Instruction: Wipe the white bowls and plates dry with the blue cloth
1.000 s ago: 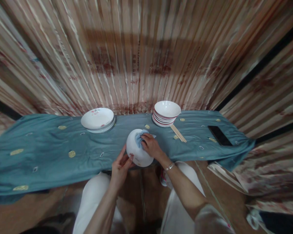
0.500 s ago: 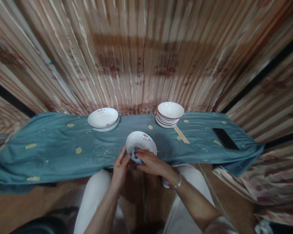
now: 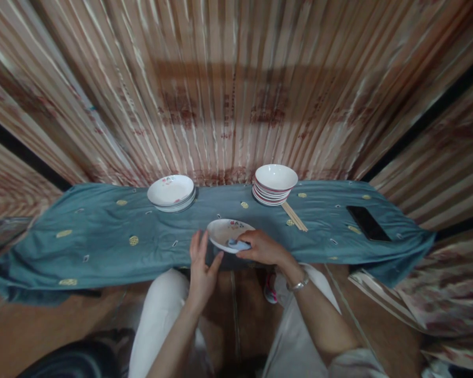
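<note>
A white plate (image 3: 223,234) with a small floral print is in front of me, tilted over the near part of the table. My right hand (image 3: 263,248) is closed at its right rim, with a light blue cloth (image 3: 238,244) pinched in the fingers and pressed against the inside of the plate. Just left of the plate is my left hand (image 3: 202,270), its fingers spread and thumb apart, holding nothing. Whether its fingertips touch the rim I cannot tell.
On the teal tablecloth (image 3: 102,252), a stack of white plates (image 3: 171,191) stands at the back left. Stacked red-rimmed bowls (image 3: 276,178) are at the back right, with chopsticks (image 3: 294,216) beside them. A black phone (image 3: 367,223) lies farther right. Behind hangs a striped curtain (image 3: 232,105).
My left hand has let go of the plate and opened beside it. The plate has tipped flatter and moved slightly lower, while my right hand with the cloth has shifted to its right rim.
</note>
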`<state>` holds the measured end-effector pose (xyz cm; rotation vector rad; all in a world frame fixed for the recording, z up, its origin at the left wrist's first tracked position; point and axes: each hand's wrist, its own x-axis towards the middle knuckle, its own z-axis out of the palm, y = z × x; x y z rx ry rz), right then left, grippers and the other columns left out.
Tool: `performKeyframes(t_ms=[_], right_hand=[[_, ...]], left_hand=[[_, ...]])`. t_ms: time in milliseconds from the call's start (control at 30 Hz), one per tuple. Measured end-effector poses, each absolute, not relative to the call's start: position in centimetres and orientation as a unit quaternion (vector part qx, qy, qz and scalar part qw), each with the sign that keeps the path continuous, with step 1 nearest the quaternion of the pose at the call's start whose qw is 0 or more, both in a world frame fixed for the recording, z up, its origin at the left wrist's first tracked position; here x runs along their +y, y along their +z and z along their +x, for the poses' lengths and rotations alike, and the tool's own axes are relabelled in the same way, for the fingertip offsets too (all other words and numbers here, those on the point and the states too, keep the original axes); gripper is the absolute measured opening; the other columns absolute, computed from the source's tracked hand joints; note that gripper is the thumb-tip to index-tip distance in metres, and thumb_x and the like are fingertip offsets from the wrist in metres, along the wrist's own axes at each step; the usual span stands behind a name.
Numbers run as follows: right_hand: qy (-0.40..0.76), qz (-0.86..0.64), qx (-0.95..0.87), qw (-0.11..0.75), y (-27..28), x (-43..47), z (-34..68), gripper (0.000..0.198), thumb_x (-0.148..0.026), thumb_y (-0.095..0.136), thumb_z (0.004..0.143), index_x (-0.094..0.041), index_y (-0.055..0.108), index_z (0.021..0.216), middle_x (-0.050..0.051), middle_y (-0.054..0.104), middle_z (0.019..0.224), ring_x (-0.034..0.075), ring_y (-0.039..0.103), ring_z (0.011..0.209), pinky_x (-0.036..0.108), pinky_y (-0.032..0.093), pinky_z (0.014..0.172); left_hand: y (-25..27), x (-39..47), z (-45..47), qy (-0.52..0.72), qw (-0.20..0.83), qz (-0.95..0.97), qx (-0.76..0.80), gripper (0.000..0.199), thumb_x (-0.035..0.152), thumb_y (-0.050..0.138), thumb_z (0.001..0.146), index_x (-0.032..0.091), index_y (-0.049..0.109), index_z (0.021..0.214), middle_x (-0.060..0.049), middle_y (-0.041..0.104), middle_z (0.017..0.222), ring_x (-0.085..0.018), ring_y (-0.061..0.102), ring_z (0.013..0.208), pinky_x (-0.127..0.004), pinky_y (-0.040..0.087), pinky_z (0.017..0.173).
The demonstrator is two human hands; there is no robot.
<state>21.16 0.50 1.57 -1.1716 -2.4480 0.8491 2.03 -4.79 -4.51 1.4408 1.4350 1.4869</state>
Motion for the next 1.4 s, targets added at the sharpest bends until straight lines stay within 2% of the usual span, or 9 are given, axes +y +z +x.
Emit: performKeyframes(t_ms=[67, 233, 400, 533, 733, 933, 1067, 1267, 1400], right_hand=[[0.323, -0.404, -0.841, 0.157, 1.3, 0.9, 21.4, 0.01, -0.021, 0.07, 0.073, -0.015, 0.069, 0.081, 0.0, 0.066, 0.074, 0.013, 0.055, 0.067, 0.022, 0.036, 0.063], [0.359, -0.396, -0.825, 0.183, 0.8, 1.5, 22.0, 0.015, -0.024, 0.074, 0.069, -0.016, 0.069, 0.081, -0.003, 0.062, 0.072, 0.012, 0.053, 0.069, 0.022, 0.037, 0.064], [0.484, -0.379, -0.758, 0.219, 0.3, 2.1, 23.2, 0.027, -0.039, 0.073, 0.07, -0.015, 0.068, 0.08, -0.003, 0.063, 0.073, 0.012, 0.054, 0.069, 0.024, 0.042, 0.066], [0.595, -0.407, -0.576, 0.386, -0.3, 2.9, 24.0, 0.037, -0.05, 0.072, 0.068, -0.016, 0.066, 0.082, 0.0, 0.068, 0.073, 0.015, 0.061, 0.068, 0.029, 0.05, 0.068], [0.54, -0.424, -0.378, 0.621, -0.1, 4.2, 25.1, 0.051, -0.054, 0.063, 0.075, -0.025, 0.058, 0.116, 0.005, 0.069, 0.113, 0.022, 0.066, 0.104, 0.038, 0.056, 0.083], [0.449, -0.372, -0.405, 0.704, 1.9, 3.8, 24.3, 0.054, -0.052, 0.05, 0.085, -0.02, 0.051, 0.129, 0.009, 0.064, 0.122, 0.023, 0.059, 0.117, 0.044, 0.049, 0.096], [0.347, -0.473, -0.518, 0.623, 1.3, 2.2, 20.6, 0.046, -0.047, 0.041, 0.092, -0.019, 0.056, 0.126, 0.011, 0.064, 0.12, 0.026, 0.057, 0.118, 0.046, 0.043, 0.102], [0.04, -0.403, -0.855, 0.323, -1.2, 0.4, 13.9, 0.059, -0.04, 0.055, 0.088, -0.023, 0.04, 0.142, 0.011, 0.028, 0.154, 0.034, 0.006, 0.146, 0.058, 0.013, 0.114], [-0.002, -0.396, -0.869, 0.298, -1.6, 1.0, 13.0, 0.065, -0.047, 0.054, 0.088, -0.025, 0.033, 0.146, 0.009, 0.023, 0.156, 0.033, 0.002, 0.146, 0.056, 0.011, 0.114]], left_hand=[[-4.0, -4.5, 1.9, 0.497, 0.209, 0.657, 0.528, 0.038, 0.029, 0.066, 0.078, 0.025, 0.065, 0.116, -0.011, 0.049, 0.142, -0.031, 0.022, 0.143, -0.057, 0.011, 0.113], [-2.7, -2.7, 1.5, 0.393, 0.161, 0.773, 0.471, 0.016, 0.029, 0.065, 0.078, 0.025, 0.072, 0.092, -0.01, 0.072, 0.101, -0.029, 0.059, 0.11, -0.059, -0.005, 0.112], [-2.7, -2.1, 2.0, 0.391, 0.194, 0.783, 0.443, 0.009, 0.032, 0.066, 0.077, 0.026, 0.072, 0.078, -0.004, 0.071, 0.077, -0.023, 0.064, 0.081, -0.053, 0.006, 0.115], [-3.2, -2.5, 3.7, 0.423, 0.236, 0.756, 0.439, 0.009, 0.03, 0.065, 0.079, 0.024, 0.069, 0.074, -0.006, 0.07, 0.077, -0.023, 0.064, 0.083, -0.048, 0.025, 0.111], [-2.4, -1.8, 5.5, 0.521, 0.279, 0.63, 0.504, 0.009, 0.03, 0.07, 0.071, 0.023, 0.066, 0.069, -0.003, 0.067, 0.074, -0.024, 0.061, 0.085, -0.044, 0.036, 0.101], [-1.7, 0.2, 3.3, 0.633, 0.423, 0.379, 0.526, 0.026, 0.04, 0.077, 0.063, 0.018, 0.064, 0.066, 0.004, 0.056, 0.054, -0.014, 0.053, 0.057, -0.024, 0.042, 0.06], [-1.4, 0.6, 2.4, 0.681, 0.532, 0.252, 0.435, 0.035, 0.042, 0.081, 0.057, 0.017, 0.064, 0.073, 0.002, 0.066, 0.062, -0.013, 0.06, 0.059, -0.024, 0.045, 0.061], [-2.1, -0.6, 2.1, 0.683, 0.592, 0.214, 0.37, 0.037, 0.034, 0.084, 0.054, 0.017, 0.07, 0.083, -0.005, 0.075, 0.083, -0.021, 0.069, 0.082, -0.032, 0.051, 0.079], [-2.3, -1.0, 1.1, 0.688, 0.584, 0.213, 0.375, 0.036, 0.033, 0.084, 0.053, 0.016, 0.069, 0.081, -0.006, 0.075, 0.085, -0.021, 0.069, 0.081, -0.031, 0.051, 0.079]])
